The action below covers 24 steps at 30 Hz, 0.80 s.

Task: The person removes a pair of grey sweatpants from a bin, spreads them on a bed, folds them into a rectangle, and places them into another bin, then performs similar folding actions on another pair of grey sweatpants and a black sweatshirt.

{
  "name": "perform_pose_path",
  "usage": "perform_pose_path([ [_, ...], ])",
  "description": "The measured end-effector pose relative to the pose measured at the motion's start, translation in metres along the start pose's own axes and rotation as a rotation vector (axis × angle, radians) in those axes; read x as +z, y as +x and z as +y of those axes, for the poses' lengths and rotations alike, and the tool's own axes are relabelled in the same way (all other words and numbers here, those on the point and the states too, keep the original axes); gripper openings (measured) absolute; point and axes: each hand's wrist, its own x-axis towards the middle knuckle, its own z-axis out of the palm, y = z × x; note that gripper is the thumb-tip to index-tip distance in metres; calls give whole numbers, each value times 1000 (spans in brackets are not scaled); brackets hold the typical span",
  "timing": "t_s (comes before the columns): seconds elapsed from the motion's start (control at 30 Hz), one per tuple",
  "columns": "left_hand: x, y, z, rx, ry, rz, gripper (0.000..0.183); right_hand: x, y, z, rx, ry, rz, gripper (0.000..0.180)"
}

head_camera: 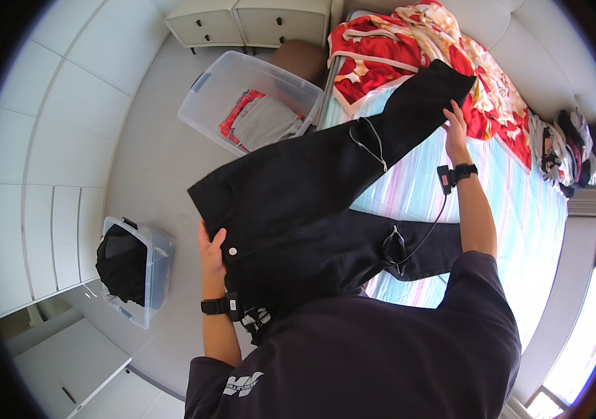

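Observation:
A pair of black trousers (298,194) with a metal button and a silver zip on each leg spreads across the middle of the view, partly over the bed. My left hand (212,251) grips the waistband near the button, thumb on top. At the upper right, my right hand (456,128) is at the edge of the upper leg near its hem; its fingers are partly behind the cloth, and whether they are closed on it is hard to see. The other leg lies lower, over the striped sheet (408,196).
A clear plastic bin (198,110) with folded clothes stands beyond the trousers. Another bin (159,272) with black cloth is on the floor at left. A red patterned blanket (371,52) and a row of clothes (570,146) lie on the bed. White drawers (282,21) stand behind.

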Motion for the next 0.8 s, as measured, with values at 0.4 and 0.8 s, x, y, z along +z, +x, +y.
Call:
perform_pose_path([
  [0.4,-44,-8,-57,-188,49,135,48,-141,-158,104,473,-395,230,56],
  [0.8,-44,-52,-62,-280,519,-21,62,-234,-298,122,926,-735,668,54],
])
